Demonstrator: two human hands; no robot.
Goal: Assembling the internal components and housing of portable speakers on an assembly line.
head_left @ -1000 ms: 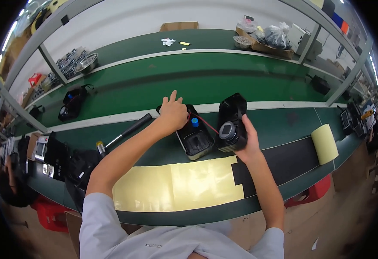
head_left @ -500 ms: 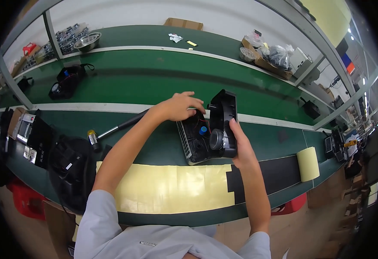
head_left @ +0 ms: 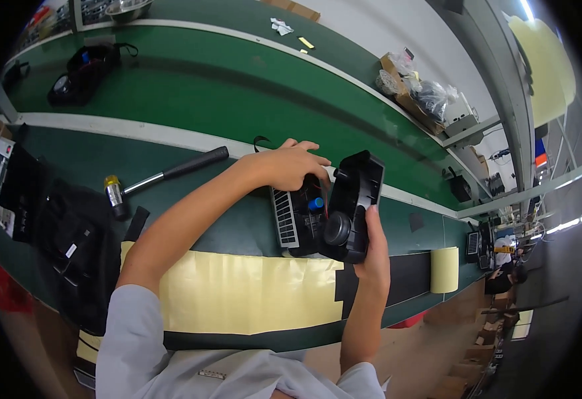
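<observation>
In front of me is a black plastic device opened into two halves. My right hand [head_left: 373, 256] grips the outer half [head_left: 362, 183] by its right side and keeps it upright, its inner face turned left. A round black speaker [head_left: 337, 229] sits in its lower part. My left hand [head_left: 297, 165] lies over the far end of the other half [head_left: 285, 219], fingers bent down around its edge; the fingertips are partly hidden. That half has a pale slotted grille along its left side and a blue round part [head_left: 315, 204] inside. Thin wires run between the halves.
A yellow-headed hammer [head_left: 115, 197] lies left of my left forearm, near a black bag-like item [head_left: 71, 249]. Yellow backing sheet [head_left: 237, 292] and black strip [head_left: 407, 276], ending in a roll [head_left: 444, 269], line the near edge. Another opened black device [head_left: 81, 72] sits beyond the white rail.
My view has turned, so the bench appears tilted. The right-hand half has swung slightly away and tilts more; my left hand stays at the far end of the other half.
</observation>
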